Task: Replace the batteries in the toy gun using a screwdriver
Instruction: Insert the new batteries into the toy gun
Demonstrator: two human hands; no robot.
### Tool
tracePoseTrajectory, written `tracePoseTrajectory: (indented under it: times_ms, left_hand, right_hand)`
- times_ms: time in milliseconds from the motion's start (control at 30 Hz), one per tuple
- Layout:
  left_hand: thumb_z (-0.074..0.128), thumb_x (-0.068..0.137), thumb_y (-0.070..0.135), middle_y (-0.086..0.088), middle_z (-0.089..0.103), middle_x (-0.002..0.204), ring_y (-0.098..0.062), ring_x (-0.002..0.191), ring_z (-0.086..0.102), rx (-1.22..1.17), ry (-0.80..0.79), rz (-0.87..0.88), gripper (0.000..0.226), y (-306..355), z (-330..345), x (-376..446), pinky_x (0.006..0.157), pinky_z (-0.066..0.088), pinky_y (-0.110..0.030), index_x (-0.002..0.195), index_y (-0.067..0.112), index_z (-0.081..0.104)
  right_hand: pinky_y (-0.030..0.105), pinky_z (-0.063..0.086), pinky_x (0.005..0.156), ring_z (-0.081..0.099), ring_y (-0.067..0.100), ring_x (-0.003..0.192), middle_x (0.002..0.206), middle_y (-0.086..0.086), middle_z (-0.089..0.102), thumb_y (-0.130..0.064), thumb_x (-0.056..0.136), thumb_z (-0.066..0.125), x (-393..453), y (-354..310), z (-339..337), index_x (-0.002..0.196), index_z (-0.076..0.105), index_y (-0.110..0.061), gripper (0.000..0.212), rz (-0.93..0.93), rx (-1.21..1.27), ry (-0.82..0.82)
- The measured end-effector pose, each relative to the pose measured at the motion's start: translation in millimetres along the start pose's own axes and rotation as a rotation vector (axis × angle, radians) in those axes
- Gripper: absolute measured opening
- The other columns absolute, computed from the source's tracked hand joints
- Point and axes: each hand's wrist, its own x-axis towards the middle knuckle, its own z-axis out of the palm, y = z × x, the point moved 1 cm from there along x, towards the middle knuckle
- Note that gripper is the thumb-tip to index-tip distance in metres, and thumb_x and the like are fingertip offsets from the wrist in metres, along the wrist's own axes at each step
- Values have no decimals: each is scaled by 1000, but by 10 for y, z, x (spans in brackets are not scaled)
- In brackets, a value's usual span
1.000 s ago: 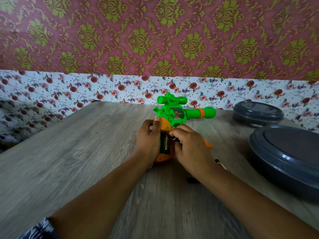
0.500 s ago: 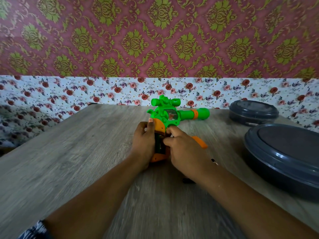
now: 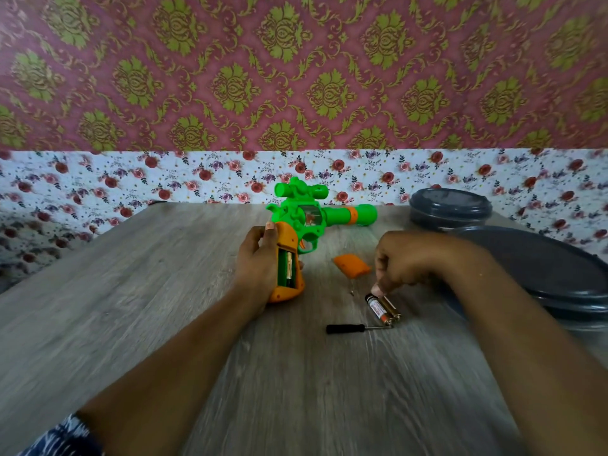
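The green and orange toy gun (image 3: 304,218) lies on the wooden table (image 3: 131,307), barrel pointing right. My left hand (image 3: 256,261) grips its orange handle, where the open battery compartment (image 3: 287,266) shows one battery inside. Its orange cover (image 3: 352,265) lies on the table to the right. My right hand (image 3: 411,261) is further right, fingers curled down, fingertips pinching the far end of a battery (image 3: 375,306) that lies beside a second battery (image 3: 390,309). A small black screwdriver (image 3: 348,328) lies just in front of them. A tiny screw (image 3: 352,292) rests below the cover.
Two dark grey round lidded containers stand at the right, a small one (image 3: 450,209) at the back and a large one (image 3: 552,274) nearer, close to my right forearm. A floral wall runs along the table's far edge.
My right hand has left the gun's handle and moved right and down to the loose batteries. The open compartment, cover, screw and screwdriver are now uncovered. My left hand stays on the handle.
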Motion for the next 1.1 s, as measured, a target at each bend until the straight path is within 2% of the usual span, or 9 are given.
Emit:
tracePoseTrajectory:
  times_ms: [167, 267, 500, 633, 733, 833, 900, 1000, 1100]
  left_hand:
    - [37, 99, 37, -10, 62, 85, -14, 49, 66, 16, -12, 4, 23, 17, -8, -18, 43, 54, -27, 109, 19, 47]
    - [37, 99, 37, -10, 63, 83, -14, 50, 66, 11, -19, 4, 21, 16, -18, -16, 45, 54, -28, 107, 20, 47]
    - [35, 99, 40, -13, 65, 86, -16, 51, 67, 13, -11, 16, 22, -27, -23, 22, 51, 56, -32, 103, 23, 49]
    - [33, 100, 39, -14, 65, 88, -15, 49, 67, -3, -11, 3, 29, -31, -32, 31, 48, 57, -29, 114, 18, 48]
    - [32, 101, 37, -14, 65, 90, -16, 51, 68, 4, -13, 0, 28, -32, -41, 37, 48, 56, -28, 114, 18, 48]
    - [34, 101, 36, -12, 66, 89, -18, 55, 67, 6, 2, -37, 24, -21, -50, 49, 50, 56, -30, 113, 21, 48]
    - [35, 101, 32, -13, 65, 85, -16, 49, 65, 1, 14, -36, 18, -18, -43, 50, 46, 54, -27, 100, 23, 51]
    - [36, 101, 28, -14, 63, 82, -13, 47, 65, 36, 43, 2, 24, -21, -20, 52, 46, 53, -26, 82, 25, 51]
    - [40, 98, 31, -13, 65, 88, -29, 78, 67, 104, 81, 30, 28, -68, -34, 95, 77, 57, -46, 77, 24, 57]
  right_hand:
    - [21, 42, 45, 55, 13, 57, 63, 0, 58, -26, 78, 71, -15, -26, 7, 73, 60, -10, 21, 42, -66, -12]
    - [23, 39, 46, 49, 14, 55, 62, 2, 51, -25, 80, 69, -9, -61, 45, 61, 46, -14, 32, 53, -133, -7]
    - [27, 46, 55, 56, 16, 55, 67, 6, 59, -16, 83, 61, 36, -124, 133, 71, 52, -10, 16, 100, -98, -24]
    - [24, 40, 46, 51, 16, 51, 61, 6, 53, -16, 80, 61, 55, -121, 124, 64, 46, -11, 22, 77, -119, 49]
    - [24, 33, 47, 48, 18, 55, 60, 5, 49, -27, 80, 61, 105, -71, 61, 60, 45, -13, 30, -9, -78, 231]
    - [26, 40, 54, 54, 18, 64, 78, 5, 61, -25, 84, 60, 139, -144, 53, 83, 63, -7, 18, -204, 142, 436]
    - [19, 42, 49, 51, 5, 50, 83, -1, 61, -20, 89, 57, 149, -284, 105, 107, 62, -10, 22, -318, 437, 485]
    - [19, 46, 39, 53, 0, 37, 72, 1, 61, -12, 89, 57, 188, -509, 233, 96, 60, -14, 7, -391, 820, 494]
    - [34, 58, 56, 64, 21, 56, 71, 7, 63, -1, 84, 61, 236, -683, 379, 83, 54, -12, 13, -435, 997, 500]
